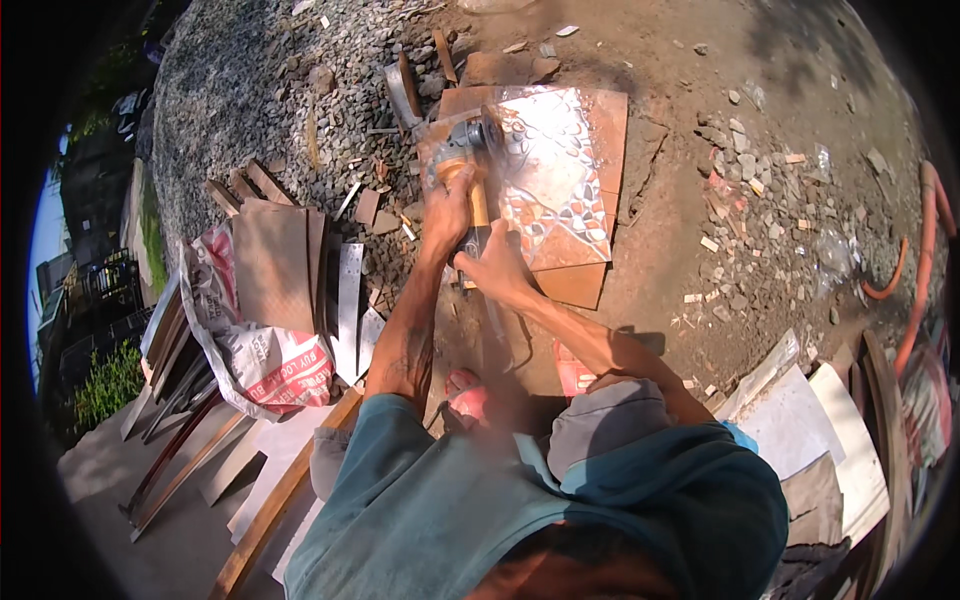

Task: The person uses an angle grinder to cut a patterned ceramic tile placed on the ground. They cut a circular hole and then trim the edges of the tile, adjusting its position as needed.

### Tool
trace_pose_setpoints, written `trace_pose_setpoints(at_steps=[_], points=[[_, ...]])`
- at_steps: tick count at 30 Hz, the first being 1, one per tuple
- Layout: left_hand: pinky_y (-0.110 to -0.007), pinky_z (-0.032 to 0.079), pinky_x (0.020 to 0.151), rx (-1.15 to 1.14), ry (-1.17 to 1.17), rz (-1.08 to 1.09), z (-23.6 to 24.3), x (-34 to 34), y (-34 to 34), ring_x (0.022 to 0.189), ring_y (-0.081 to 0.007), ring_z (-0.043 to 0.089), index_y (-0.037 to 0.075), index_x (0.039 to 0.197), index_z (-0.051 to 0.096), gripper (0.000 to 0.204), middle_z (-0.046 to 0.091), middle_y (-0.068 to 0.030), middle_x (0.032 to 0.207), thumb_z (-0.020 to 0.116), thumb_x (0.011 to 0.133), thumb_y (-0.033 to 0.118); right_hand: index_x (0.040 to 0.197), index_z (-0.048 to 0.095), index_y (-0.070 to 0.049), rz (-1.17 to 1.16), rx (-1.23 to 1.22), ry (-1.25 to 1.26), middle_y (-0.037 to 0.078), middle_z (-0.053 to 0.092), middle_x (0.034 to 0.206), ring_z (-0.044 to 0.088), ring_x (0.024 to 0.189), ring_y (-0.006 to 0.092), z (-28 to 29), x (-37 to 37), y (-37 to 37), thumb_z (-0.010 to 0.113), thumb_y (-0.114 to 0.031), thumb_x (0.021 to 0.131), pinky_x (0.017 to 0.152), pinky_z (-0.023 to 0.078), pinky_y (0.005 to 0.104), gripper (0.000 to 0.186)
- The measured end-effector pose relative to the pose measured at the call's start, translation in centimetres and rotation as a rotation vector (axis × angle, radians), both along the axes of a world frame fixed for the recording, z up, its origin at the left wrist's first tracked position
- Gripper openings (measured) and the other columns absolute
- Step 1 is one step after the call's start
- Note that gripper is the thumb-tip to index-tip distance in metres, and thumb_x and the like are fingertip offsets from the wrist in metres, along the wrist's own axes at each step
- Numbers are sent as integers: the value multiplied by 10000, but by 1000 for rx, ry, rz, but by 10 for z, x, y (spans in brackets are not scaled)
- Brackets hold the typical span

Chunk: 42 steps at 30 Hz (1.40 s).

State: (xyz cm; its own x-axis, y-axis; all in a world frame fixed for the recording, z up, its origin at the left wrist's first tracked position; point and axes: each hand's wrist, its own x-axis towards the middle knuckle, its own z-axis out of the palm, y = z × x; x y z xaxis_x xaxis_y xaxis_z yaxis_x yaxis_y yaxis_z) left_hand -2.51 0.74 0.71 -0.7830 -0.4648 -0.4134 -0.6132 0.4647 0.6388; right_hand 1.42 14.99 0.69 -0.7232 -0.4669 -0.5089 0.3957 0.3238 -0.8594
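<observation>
Holding a yellow-orange angle grinder (478, 206) in both grips: wrapping the left hand (452, 205) around the body, closing the right hand (499, 266) on the rear end. Pointing its long axis forward from the grips, keeping the left nearer the disc (492, 130). Has the pebble-patterned tile (550, 150) ahead and to the right; cannot tell whether touching the disc. Shows red lettering on the sack (285, 370) left of the grips.

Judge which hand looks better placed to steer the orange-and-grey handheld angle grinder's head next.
Left, probably: the left hand grips the orange-and-grey angle grinder close behind its head, nearer the round disc. The right hand holds farther back, at the dark rear end.
</observation>
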Motion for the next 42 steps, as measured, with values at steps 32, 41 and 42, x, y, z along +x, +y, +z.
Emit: trace_pose_setpoints(at_steps=[32, 41, 42], points=[[-451, 442, 971, 3, 16, 119, -15, -4, -15, 1077, -419, 624, -51, 1154, 685, 725, 679, -305, 1092, 511, 937, 619, 1299, 332, 121, 38, -67, -84, 277, 630, 928, 657, 870, 383, 13, -10, -5, 690, -409, 807, 788, 511, 439, 807], [-322, 531, 544, 655, 232, 508, 59, 86, -69, 636, -167, 658, 60, 1118, 620, 507, 660, -45, 817, 458, 1041, 534, 1185, 465, 48, -339, 619, 468, 251, 542, 1109, 531, 1097, 401, -63, 3, 131, 788, -273, 803, 954, 427, 470, 595], [-319, 539, 554, 708, 351, 542, 55, 96, -76, 646, -166, 660, 69, 1119, 617, 519, 654, -42, 809, 456, 1034, 554, 1203, 458, 43, -300, 575, 375, 265, 548, 1140, 531, 1127, 422, -75, 6, 135, 801, -272, 773, 975, 428, 479, 634]])
